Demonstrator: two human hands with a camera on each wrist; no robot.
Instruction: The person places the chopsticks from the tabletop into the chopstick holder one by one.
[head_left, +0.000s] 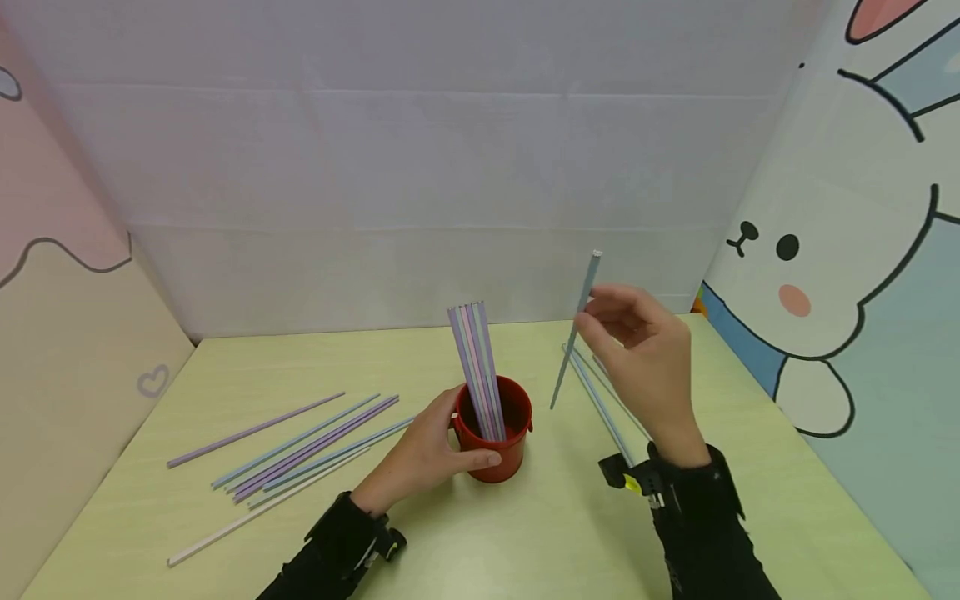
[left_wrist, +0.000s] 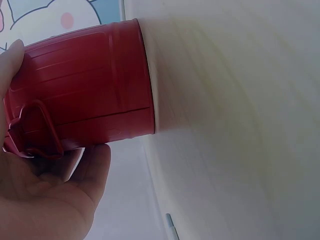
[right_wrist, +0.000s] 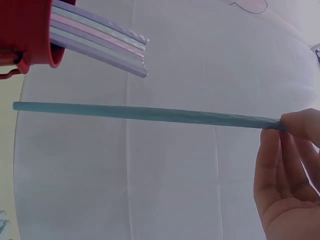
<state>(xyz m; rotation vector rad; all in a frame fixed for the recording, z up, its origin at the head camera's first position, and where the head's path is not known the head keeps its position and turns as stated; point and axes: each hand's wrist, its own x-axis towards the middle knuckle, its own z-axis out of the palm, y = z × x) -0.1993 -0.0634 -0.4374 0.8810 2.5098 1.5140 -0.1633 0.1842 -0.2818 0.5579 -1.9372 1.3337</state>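
Note:
My left hand (head_left: 420, 454) grips a small red metal bucket (head_left: 501, 468) on the table, thumb across its front and fingers round its far side. The left wrist view shows the bucket's side handle bracket (left_wrist: 37, 127) by the palm. A bundle of pastel sticks (head_left: 478, 371), purple, pink and pale green, leans inside the bucket; the lower ends are hidden. To the right, my right hand (head_left: 648, 367) pinches a thin blue stick (right_wrist: 150, 114) near its upper end between thumb and fingertips. The stick hangs tilted above the table, its lower end pointing down toward the bucket's side.
Several loose sticks (head_left: 315, 442), purple, blue and white, lie fanned out on the table left of the bucket. A few pale blue and green sticks (head_left: 600, 404) lie beneath my right hand. A white sheet (head_left: 375, 167) hangs behind, with cartoon-printed panels (head_left: 825, 292) at both sides.

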